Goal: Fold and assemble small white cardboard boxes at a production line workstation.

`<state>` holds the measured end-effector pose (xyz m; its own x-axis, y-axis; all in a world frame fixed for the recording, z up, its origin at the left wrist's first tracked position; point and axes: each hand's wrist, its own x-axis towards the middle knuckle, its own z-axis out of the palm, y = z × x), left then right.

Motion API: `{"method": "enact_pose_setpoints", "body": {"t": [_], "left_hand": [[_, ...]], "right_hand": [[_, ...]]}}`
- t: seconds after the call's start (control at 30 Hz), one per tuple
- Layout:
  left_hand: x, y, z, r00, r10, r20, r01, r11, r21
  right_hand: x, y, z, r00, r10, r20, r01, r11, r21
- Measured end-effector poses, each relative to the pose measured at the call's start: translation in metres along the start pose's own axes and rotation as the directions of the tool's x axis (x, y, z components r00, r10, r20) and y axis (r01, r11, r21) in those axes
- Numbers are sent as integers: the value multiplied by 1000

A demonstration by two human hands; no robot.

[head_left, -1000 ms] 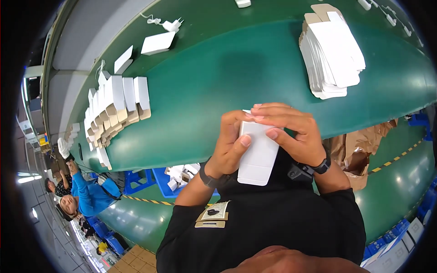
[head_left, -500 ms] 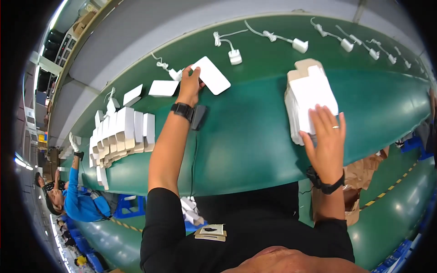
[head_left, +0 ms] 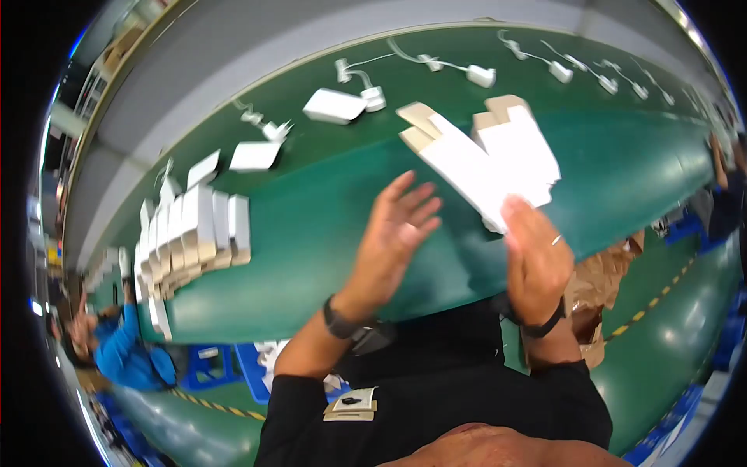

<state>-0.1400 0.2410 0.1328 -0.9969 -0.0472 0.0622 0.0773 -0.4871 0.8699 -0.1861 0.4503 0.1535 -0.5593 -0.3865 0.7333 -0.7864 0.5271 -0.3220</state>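
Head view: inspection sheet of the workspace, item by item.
Surface: long, smooth green tabletop.
Work items: flattened white cardboard box with tan flaps, stack of similar white cardboard blanks to its right, rows of white-and-tan cardboard boxes at left.
Clutter: crumpled brown paper below the table's right side.
Hands: left hand open, nothing seen in it; right hand grips the flattened box's near end.
Cables: white corded plug adapters along the far side.
Surroundings: co-worker in blue at left; yellow-and-black floor tape.
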Motion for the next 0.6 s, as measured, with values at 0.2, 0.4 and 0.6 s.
{"method": "enact_pose_setpoints", "body": {"t": [0.2,0.4,0.6], "left_hand": [[-27,-1,-11,984,175,-10,-175,972,-154],[-69,9,-26,980,-65,189,81,994,-79],[-85,-4,-26,965,-110,239,113,994,1]], "right_hand": [[-11,-71,21,970,-113,217,-14,860,510],[-6,-44,15,904,102,414,-391,585,710],[42,-22,-3,415,-61,908,-571,759,312]]}}
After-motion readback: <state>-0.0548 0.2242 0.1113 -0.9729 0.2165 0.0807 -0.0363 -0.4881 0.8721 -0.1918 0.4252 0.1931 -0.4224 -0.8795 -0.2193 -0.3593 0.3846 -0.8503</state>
